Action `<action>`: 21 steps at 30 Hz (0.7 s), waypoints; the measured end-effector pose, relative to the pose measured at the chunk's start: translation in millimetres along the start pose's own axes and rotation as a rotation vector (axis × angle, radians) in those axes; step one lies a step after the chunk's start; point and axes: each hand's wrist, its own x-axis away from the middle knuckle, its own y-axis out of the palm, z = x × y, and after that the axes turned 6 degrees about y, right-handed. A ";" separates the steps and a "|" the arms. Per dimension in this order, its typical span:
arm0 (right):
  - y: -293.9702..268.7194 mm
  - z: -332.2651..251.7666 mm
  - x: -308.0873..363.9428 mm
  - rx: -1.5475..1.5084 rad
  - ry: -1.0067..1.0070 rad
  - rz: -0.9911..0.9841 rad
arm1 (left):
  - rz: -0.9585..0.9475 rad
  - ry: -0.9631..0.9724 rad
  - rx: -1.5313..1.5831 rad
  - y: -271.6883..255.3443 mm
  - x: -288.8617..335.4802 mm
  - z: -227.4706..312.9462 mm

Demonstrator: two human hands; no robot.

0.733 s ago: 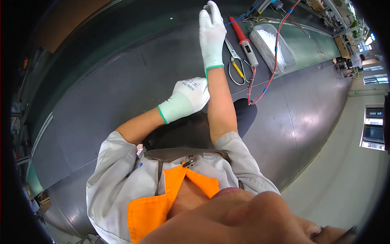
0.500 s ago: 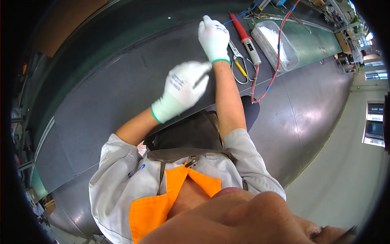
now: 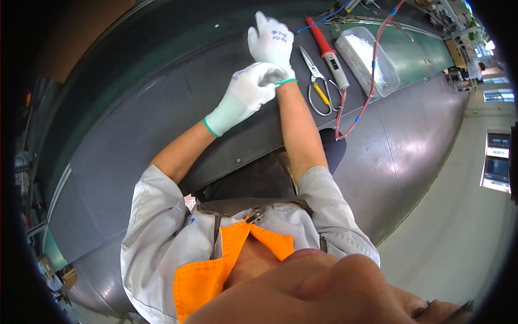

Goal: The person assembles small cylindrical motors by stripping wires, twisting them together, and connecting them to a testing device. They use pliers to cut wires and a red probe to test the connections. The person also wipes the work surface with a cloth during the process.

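Both my hands wear white knit gloves with green-edged cuffs. My left hand (image 3: 244, 93) is closed at my right wrist, its fingers pinching the cuff of the right glove (image 3: 289, 81). My right hand (image 3: 271, 43) is held out over the dark worktop, back side up, with its index finger and thumb stretched out and nothing in it. To the right of that hand lie scissors (image 3: 315, 75) with a yellow wrap on one handle. Beside them rests a red and grey corded hand tool (image 3: 330, 56).
A clear plastic tub (image 3: 391, 81) holding white pieces stands right of the tool. A red cable (image 3: 372, 67) loops across the tub and over the worktop's near edge. A blue cord (image 3: 322, 19) runs near the far side. Brown cardboard (image 3: 81, 32) stands at far left.
My left hand has moved up and right onto the right glove's cuff. My right hand has shifted slightly left and away from me, and its fingers have straightened.
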 end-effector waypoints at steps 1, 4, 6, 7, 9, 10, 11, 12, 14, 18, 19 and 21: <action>2.4 2.9 -0.6 -0.102 -0.031 0.079 | -0.033 -0.178 0.265 0.1 -0.9 3.2; 16.5 4.8 3.8 -0.382 0.067 -0.014 | -0.159 -0.195 0.242 -3.8 -6.3 -5.1; 32.1 11.9 8.2 -0.617 0.088 0.004 | -0.192 -0.147 0.226 -1.7 -10.3 -14.4; 42.8 20.3 2.8 -0.662 0.029 0.097 | -0.156 -0.111 0.247 -2.5 -20.6 -19.3; 43.8 50.4 -0.9 -1.456 0.346 -0.221 | -0.068 -0.054 0.303 -9.1 -50.7 -22.5; 39.7 59.2 -1.4 -1.441 0.376 -0.142 | 0.024 -0.047 0.574 -16.7 -68.7 -24.0; 33.1 59.0 2.8 -1.432 0.400 -0.068 | 0.124 -0.026 0.837 -26.2 -86.5 -29.8; 5.4 36.6 1.5 -1.364 0.441 -0.146 | 0.176 -0.035 1.099 -40.3 -108.3 -50.0; -4.7 36.2 4.0 -1.437 0.480 -0.400 | 0.165 0.071 1.508 -57.4 -145.2 -69.1; -6.3 18.8 8.5 -1.696 0.407 -0.811 | 0.303 0.168 1.646 -60.8 -168.6 -83.9; -9.3 16.2 11.5 -1.670 0.313 -0.875 | 0.315 0.182 1.664 -59.7 -170.6 -89.4; -23.8 -1.1 14.6 -1.314 0.241 -0.868 | 0.348 0.164 1.678 -58.5 -169.2 -101.7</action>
